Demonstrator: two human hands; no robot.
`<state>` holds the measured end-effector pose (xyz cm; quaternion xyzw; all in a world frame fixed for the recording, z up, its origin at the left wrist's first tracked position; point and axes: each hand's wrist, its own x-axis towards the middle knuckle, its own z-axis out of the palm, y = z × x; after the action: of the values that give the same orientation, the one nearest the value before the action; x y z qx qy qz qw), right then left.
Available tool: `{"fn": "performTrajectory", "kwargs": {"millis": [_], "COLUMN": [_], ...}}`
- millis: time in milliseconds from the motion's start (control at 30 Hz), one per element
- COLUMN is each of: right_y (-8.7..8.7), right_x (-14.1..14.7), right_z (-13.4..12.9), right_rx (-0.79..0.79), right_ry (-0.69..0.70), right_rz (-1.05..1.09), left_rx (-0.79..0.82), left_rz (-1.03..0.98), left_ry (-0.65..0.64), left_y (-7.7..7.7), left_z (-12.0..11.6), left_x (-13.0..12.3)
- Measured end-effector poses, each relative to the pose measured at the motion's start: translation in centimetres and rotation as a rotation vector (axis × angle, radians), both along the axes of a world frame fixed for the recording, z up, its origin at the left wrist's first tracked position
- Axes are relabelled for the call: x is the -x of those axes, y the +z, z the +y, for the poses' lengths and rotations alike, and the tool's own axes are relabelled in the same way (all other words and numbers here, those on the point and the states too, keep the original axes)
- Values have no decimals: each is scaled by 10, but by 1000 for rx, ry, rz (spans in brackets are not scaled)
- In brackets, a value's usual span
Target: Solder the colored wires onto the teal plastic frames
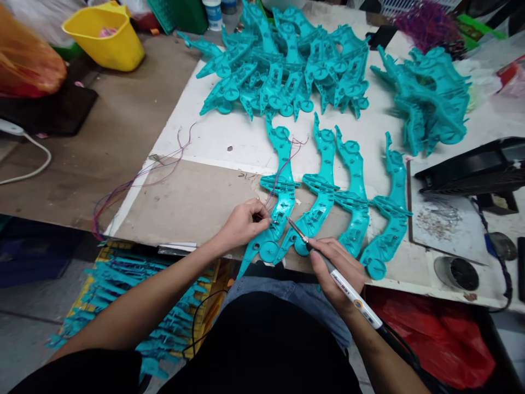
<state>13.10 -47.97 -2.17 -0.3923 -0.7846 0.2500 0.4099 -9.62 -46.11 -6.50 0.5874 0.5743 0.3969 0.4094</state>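
My right hand (338, 268) is closed around a soldering iron (342, 284) with a white and grey handle. Its tip points left, close to the leftmost teal plastic part (283, 205) in a row at the table's front edge. My left hand (248, 221) pinches thin wire at that same part; the exact spot between the fingertips is hard to make out. A red and purple wire (281, 169) runs from there up over the part. To the right lie more teal parts (322, 164) of the same curved shape.
Teal parts are heaped at the back (287, 60) and at the back right (430, 98). A black fan (476, 164) stands right, near a round tin (455, 272). Loose wires (135, 180) hang over the left edge. A yellow bin (106, 38) is far left; a crate of teal parts (123, 290) sits below.
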Motion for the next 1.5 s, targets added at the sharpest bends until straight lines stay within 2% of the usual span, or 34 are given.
{"fn": "performTrajectory", "kwargs": {"millis": [133,300,467,567,633,700,767,833,900,967,1067,1167,1300,1500], "right_y": [-11,-28,-37,-40,-42,-44,-45,-45,-43,-41,-40,-39,-37,-32], "right_x": [-9,-20,-25,-25,-25,-25,-25,-24,-23,-22,-21,-22,-25,-30], "right_z": [20,52,61,67,73,78,81,81,80,79,79,80,77,76], "right_rx": [-110,-276,-352,-385,-376,-389,-419,-437,-439,-445,-456,-472,-461,-436], "right_ry": [-76,-21,-17,-58,-64,-72,-81,-91,-98,-102,-97,-90,-66,-90], "right_rz": [-92,-420,-453,-447,-448,-448,-450,-461,-477,-486,-465,-452,-441,-376], "left_rx": [-80,-158,-177,-246,-293,-270,-134,84,281,392,423,426,434,540], "left_rz": [120,208,247,253,337,494,666,745,706,647,622,574,390,-94], "left_ry": [54,120,188,293,483,755,1002,1140,1052,955,954,983,923,612], "left_y": [3,2,1,4,7,9,10,8,3,-4,-11,-7,19,73], "left_z": [-8,-24,-38,-31,-27,-33,-51,-74,-92,-101,-94,-80,-80,-89], "left_x": [-6,1,0,12,46,99,159,212,247,262,262,259,261,254]}}
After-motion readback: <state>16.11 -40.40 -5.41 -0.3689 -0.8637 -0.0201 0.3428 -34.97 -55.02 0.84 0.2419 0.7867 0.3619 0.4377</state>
